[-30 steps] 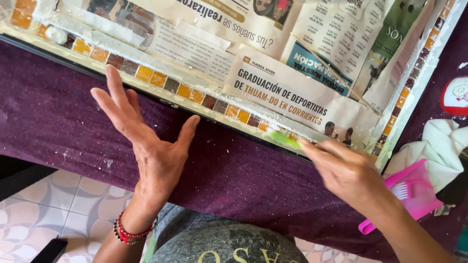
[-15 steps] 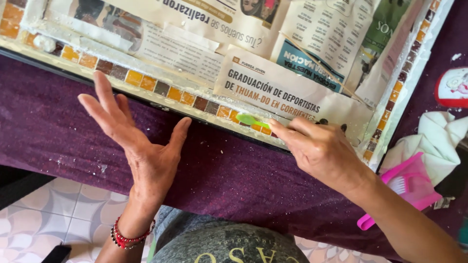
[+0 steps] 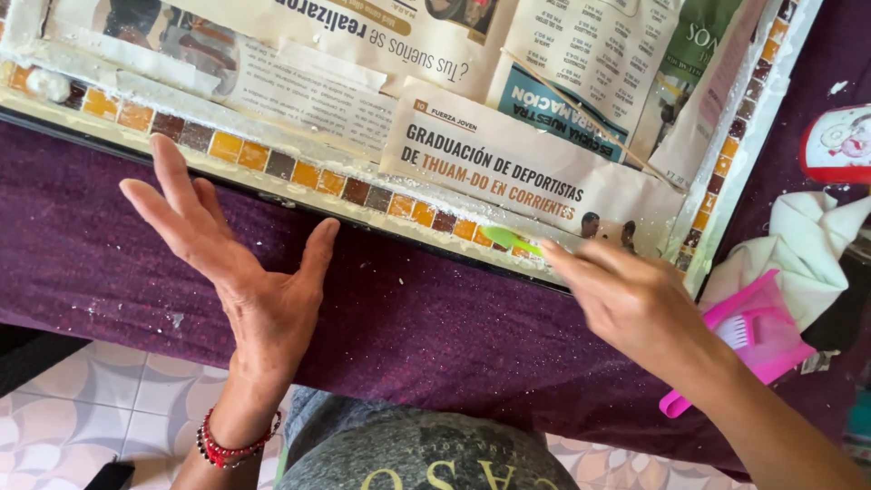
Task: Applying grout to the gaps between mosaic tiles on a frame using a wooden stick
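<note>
Head view, looking straight down. The left hand [image 3: 238, 272] sits at about eight o'clock from the middle of the picture, palm down with all fingers spread wide and the thumb splayed toward two o'clock. It rests flat on the purple cloth [image 3: 426, 327] that covers the worktop; its grip is empty, and its fingertips lie just below the dark lower edge of the frame. A red and black beaded bracelet [image 3: 229, 446] circles that wrist at seven o'clock.

The right hand [image 3: 635, 304] comes in from five o'clock, and its grip is pinched closed on a small green tool [image 3: 508, 239], whose tip sticks out toward ten o'clock. That tip touches the mosaic tile border [image 3: 299, 172], a single row of orange, amber and brown squares set in white grout, which runs along the lower edge of the frame from ten o'clock down toward the centre. The tool meets the row near its right end, just below centre. A second row of the same tiles [image 3: 726, 150] climbs the right side of the frame toward one o'clock.

Sheets of newspaper [image 3: 508, 163] cover the inside of the frame, across twelve o'clock. At four o'clock, just beside the right forearm, a pink dustpan with a small brush [image 3: 758, 340] lies on the cloth, partly under a crumpled white cloth [image 3: 807, 240] at three o'clock. Patterned floor tiles [image 3: 91, 426] show at eight o'clock, below the worktop edge.
</note>
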